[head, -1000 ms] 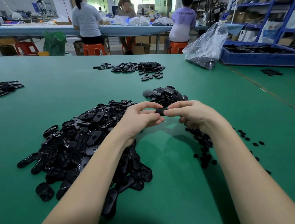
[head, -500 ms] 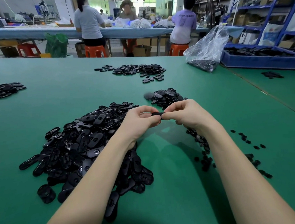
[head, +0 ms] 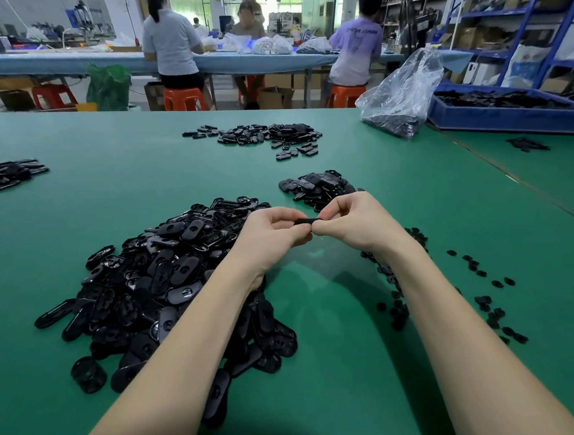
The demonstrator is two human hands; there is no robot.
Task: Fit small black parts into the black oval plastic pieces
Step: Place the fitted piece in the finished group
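Item in hand: one black oval piece point(head: 305, 220), seen edge-on as a thin flat bar, held above the green tabletop point(head: 342, 367) between both hands. Left hand point(head: 273, 234): fingers curled, pinching the piece's left end. Right hand point(head: 349, 222): fingers curled, pinching the right end; whether a small part sits under them cannot be told. Step, as judged: seating an insert into the oval, mid-press. Next move, as judged, calls for firm thumb pressure to seat it flush, then setting the piece aside and drawing fresh stock. Stock, left: large heap of oval pieces point(head: 154, 289), glossy moulded plastic, rounded ends, shallow rims, many with a central slot or hole. Stock, right: scatter of small black parts point(head: 488, 304), button-like and matte, lying loose beside and under the right forearm. Further lots: smaller pile point(head: 317, 185) just beyond the hands; a spread pile point(head: 265, 136) farther back; another point(head: 0, 174) at far left. Also present: crinkled clear plastic bag point(head: 403, 95), blue tray point(head: 511, 114) of black pieces. Tabletop surface: smooth, matte, mat-like.
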